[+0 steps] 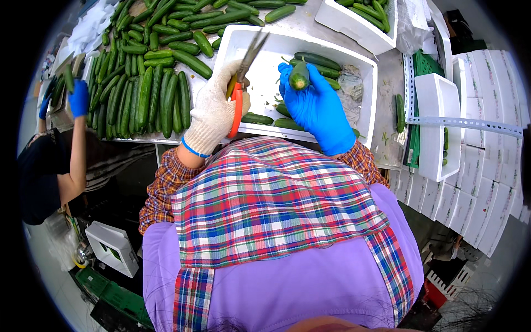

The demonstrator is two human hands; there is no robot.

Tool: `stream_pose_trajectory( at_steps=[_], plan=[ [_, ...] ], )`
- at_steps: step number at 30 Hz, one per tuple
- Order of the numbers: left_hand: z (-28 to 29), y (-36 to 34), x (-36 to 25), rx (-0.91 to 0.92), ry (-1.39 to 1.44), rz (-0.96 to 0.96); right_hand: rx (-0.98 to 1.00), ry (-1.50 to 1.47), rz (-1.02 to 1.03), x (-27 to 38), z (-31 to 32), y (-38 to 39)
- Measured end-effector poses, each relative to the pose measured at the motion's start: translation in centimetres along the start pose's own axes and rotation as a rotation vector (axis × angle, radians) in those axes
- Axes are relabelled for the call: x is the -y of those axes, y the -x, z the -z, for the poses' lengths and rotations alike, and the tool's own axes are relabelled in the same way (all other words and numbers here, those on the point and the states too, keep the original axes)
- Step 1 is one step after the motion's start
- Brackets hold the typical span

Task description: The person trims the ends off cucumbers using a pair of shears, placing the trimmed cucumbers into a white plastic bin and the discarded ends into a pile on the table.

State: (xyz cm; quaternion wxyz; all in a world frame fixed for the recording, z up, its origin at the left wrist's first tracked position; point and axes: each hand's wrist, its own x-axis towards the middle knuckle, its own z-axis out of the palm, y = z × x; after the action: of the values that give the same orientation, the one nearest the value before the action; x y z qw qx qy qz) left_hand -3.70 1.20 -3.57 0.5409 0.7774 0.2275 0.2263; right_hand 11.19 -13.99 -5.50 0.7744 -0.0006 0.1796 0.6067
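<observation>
My left hand (209, 115), in a white knit glove, is closed around scissors (238, 105) with orange handles, their blades pointing up and away. A small yellowish-green patch shows beside the blades; I cannot make out what it is. In a blue glove, my right hand (321, 110) grips a cucumber (299, 77) with one end facing me. Both hands are over a white foam box (373, 105). Inside it lie several cucumbers (315, 58), small green scraps and a crumpled greyish clear bag (350, 83).
Many cucumbers (144, 99) cover the table at left. Another foam box (348, 22) of cucumbers stands at far right, with a single cucumber (399, 113) near the table's right edge. White cartons (475, 182) are stacked beyond a perforated metal bar (464, 124). A co-worker's blue-gloved hand (78, 98) works at left.
</observation>
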Motion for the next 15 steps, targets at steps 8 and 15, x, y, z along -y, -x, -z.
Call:
stream_pose_trajectory(
  at_steps=[8,15],
  plan=[
    [1.3,0.8,-1.9,0.102,-0.145,0.013,0.002,0.349,0.249,-0.7,-0.9,0.7],
    [1.4,0.4,-3.1,0.102,0.151,0.154,-0.202,1.378,0.577,-1.2,-1.4,2.5]
  ],
)
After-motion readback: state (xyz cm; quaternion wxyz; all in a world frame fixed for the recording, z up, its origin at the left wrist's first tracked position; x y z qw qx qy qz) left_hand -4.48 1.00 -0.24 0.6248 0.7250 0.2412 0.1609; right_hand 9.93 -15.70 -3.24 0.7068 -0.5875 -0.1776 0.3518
